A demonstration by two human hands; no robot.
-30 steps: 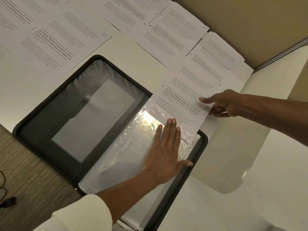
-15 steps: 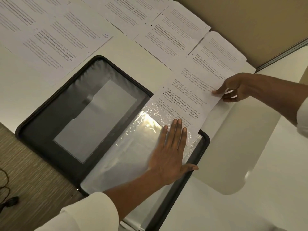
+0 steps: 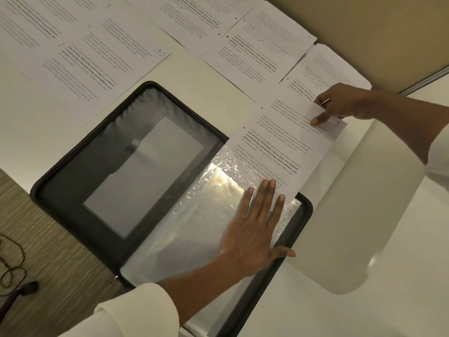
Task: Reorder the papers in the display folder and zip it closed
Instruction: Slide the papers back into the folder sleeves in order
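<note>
Well — crinkly clear sleeve, matte sheet

Folder corner cropped below, sheet end perhaps inside pocket

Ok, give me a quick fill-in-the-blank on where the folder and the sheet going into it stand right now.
1. The right hand pinches the far end of a sheet with the handwritten number ____.
2. The display folder lies ____, not zipped.
3. The left hand lies ____ on the plastic sleeve, fingers straight.
4. The loose page beyond the folder's far left corner is numbered ____.

Missing words: 1; open; flat; 10.
</note>
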